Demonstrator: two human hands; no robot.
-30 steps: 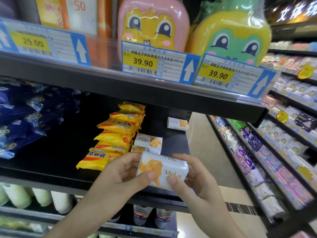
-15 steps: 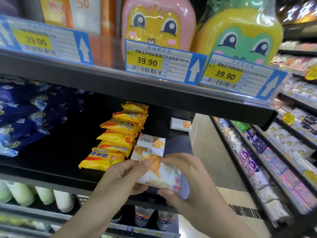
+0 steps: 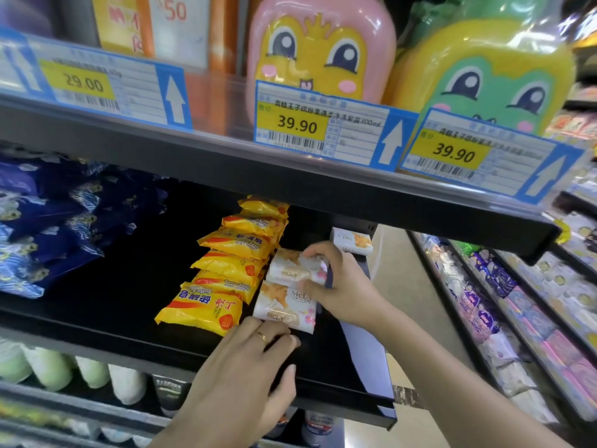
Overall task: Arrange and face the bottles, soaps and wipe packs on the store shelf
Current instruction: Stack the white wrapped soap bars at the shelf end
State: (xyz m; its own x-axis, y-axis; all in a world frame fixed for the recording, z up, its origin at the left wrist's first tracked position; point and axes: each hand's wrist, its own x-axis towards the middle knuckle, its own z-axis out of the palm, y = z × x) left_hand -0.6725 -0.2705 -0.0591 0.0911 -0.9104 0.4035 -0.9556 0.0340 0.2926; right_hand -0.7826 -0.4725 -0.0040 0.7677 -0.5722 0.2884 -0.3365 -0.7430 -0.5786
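On the black middle shelf (image 3: 122, 331), white MeLy soap boxes stand in a row beside a row of yellow soap packs (image 3: 232, 270). The front white soap box (image 3: 284, 307) stands near the shelf's front edge. My left hand (image 3: 255, 360) lies on the shelf just in front of it, fingertips touching its lower edge. My right hand (image 3: 339, 286) grips the second white soap box (image 3: 292, 268) behind it, fingers over the top and thumb at the front. One more white soap box (image 3: 352, 242) lies alone at the back right.
Blue wipe packs (image 3: 48, 227) fill the shelf's left side, with a dark gap before the yellow packs. Above are cartoon bottles (image 3: 323, 53) and price tags (image 3: 319, 124). Pale bottles (image 3: 90, 373) stand on the shelf below. Another stocked rack (image 3: 523, 302) lines the aisle on the right.
The white soap box held in both hands now stands on the shelf at the front of its row. My left hand let go; my right hand reached back to the second box.
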